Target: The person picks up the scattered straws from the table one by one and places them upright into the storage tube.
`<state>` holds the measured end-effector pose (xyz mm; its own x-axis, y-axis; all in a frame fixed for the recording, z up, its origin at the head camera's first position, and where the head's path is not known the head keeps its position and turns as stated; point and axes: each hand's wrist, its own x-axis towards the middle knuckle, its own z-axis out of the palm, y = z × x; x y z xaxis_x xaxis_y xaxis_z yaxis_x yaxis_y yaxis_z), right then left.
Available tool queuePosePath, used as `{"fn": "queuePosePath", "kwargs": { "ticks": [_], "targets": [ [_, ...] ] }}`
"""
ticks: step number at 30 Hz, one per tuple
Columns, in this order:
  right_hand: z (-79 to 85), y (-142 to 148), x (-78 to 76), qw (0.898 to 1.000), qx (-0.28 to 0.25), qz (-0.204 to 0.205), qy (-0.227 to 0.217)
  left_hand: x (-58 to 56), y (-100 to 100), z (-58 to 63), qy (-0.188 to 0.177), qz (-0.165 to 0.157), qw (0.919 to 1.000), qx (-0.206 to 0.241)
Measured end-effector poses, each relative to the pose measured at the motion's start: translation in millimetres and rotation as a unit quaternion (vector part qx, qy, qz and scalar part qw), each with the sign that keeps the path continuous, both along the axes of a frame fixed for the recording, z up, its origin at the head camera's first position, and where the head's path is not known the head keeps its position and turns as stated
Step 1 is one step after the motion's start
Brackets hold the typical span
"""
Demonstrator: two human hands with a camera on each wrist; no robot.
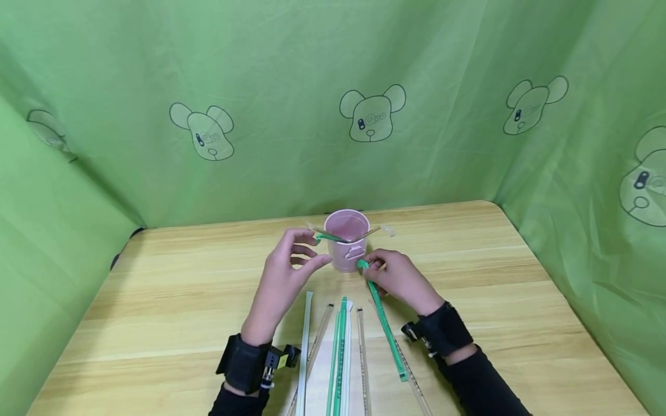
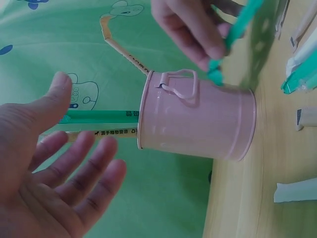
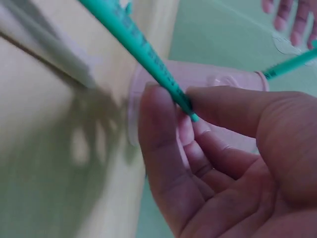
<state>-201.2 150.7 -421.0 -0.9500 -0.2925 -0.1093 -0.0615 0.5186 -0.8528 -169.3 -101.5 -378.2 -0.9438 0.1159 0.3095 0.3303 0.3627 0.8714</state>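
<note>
The right hand pinches one end of a green straw between thumb and fingers, just beside the pink bucket. The left hand has its thumb and fingers apart, near the rim; whether they touch anything I cannot tell. The bucket, upright near the far edge of the tabletop, contains a second green straw and two brown straws, all leaning out. More straws lie toward the near edge.

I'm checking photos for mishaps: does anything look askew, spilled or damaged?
Nothing looks spilled. One brown straw leaning out of the pink bucket looks odd: it bends sharply near its outer end, though that may be harmless.
</note>
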Motion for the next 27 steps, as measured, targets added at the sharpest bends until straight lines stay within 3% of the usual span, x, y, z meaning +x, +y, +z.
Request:
{"fn": "queuePosePath", "kwargs": {
  "ticks": [10, 19, 23, 27],
  "targets": [
    [28.2, 7, 3.6, 0.994, -0.074, -0.024, 0.074, -1.2, -2, -4.3, -0.014, -0.004, 0.9924, -0.122],
    [52.8, 5, 14.7, 0.976, -0.146, -0.077, 0.145, -0.6, -13, -9.9, -0.070, -0.034, 0.9801, -0.183],
    [58.2, 7, 17.3, 0.958, -0.200, -0.091, 0.186, 2.3, -18, -10.9, -0.133, -0.054, 0.9657, -0.217],
    [60.7, 8, 19.9, 0.940, -0.235, -0.098, 0.227, 7.3, -20, -10.4, -0.210, -0.075, 0.9409, -0.255]
  ]
}}
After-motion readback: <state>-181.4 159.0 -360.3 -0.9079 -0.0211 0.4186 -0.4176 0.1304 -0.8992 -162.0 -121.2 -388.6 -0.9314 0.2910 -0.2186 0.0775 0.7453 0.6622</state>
